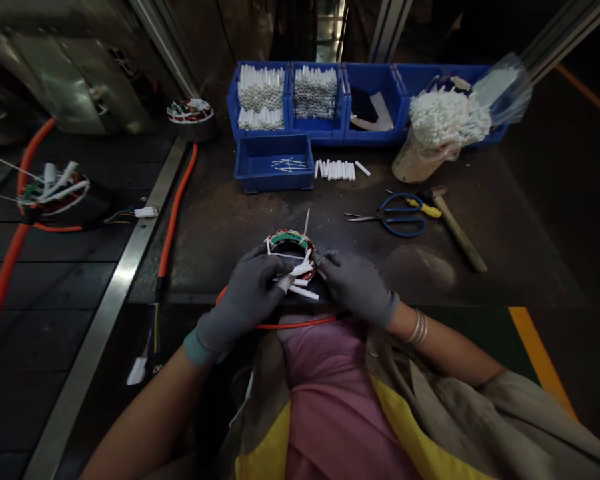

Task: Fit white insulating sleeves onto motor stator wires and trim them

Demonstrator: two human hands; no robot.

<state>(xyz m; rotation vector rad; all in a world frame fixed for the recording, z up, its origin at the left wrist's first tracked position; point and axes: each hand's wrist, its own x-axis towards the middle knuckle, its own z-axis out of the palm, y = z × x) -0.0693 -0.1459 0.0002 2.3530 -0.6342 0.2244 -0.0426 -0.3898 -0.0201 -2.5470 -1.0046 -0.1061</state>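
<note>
Close to the bench's front edge is a motor stator (289,236), a ring with copper windings, green insulation and white ties. My left hand (253,287), in a grey glove, curls its fingers around white sleeved leads (303,269) at the ring's near side. On the ring's right side, my gloved right hand (353,280) has its thumb and fingers pinched together; what lies between them is too small to name. A thin white cord (287,255) stretches across the ring's opening between the hands. An orange cable (297,326) loops in front of my body.
Blue bins (290,133) with white tubes stand at the back, a small blue tray (274,177) before them. Short white sleeves (337,170) lie beside it. Scissors (405,215) and a hammer (459,230) lie right. Another stator (63,193) sits on the left conveyor (45,287).
</note>
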